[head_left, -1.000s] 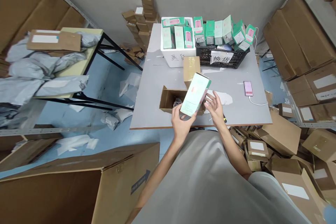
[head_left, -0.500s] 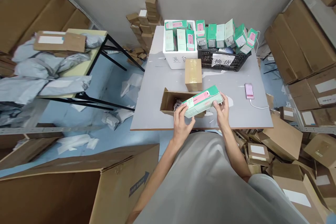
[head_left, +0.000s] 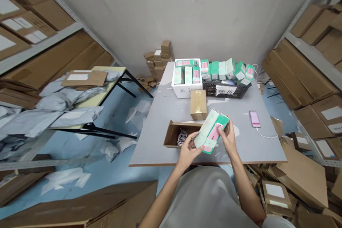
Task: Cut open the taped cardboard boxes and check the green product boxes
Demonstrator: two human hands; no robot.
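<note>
Both hands hold a green and white product box (head_left: 211, 130) with a pink picture, tilted above the near part of the grey table (head_left: 152, 131). My left hand (head_left: 188, 151) grips its lower left end. At its upper right side, my right hand (head_left: 226, 136) is closed on it with the thumb over the picture. Just left of the product box lies an open cardboard carton (head_left: 171, 136) with crumpled paper (head_left: 182, 137) inside; its right part is hidden behind the product box. Behind stands a taped brown carton (head_left: 198, 104).
At the table's back, a white bin (head_left: 184, 91) and a black crate (head_left: 237, 92) hold several similar green boxes. A phone (head_left: 254, 119) with a cable lies at the right. Grey parcels (head_left: 56, 96) cover a side table. Cardboard boxes (head_left: 299, 174) are piled at the right.
The product box has been turned from lying lengthwise to a steeper tilt, showing another side. My right thumb has moved onto its picture. The view has tipped upward.
</note>
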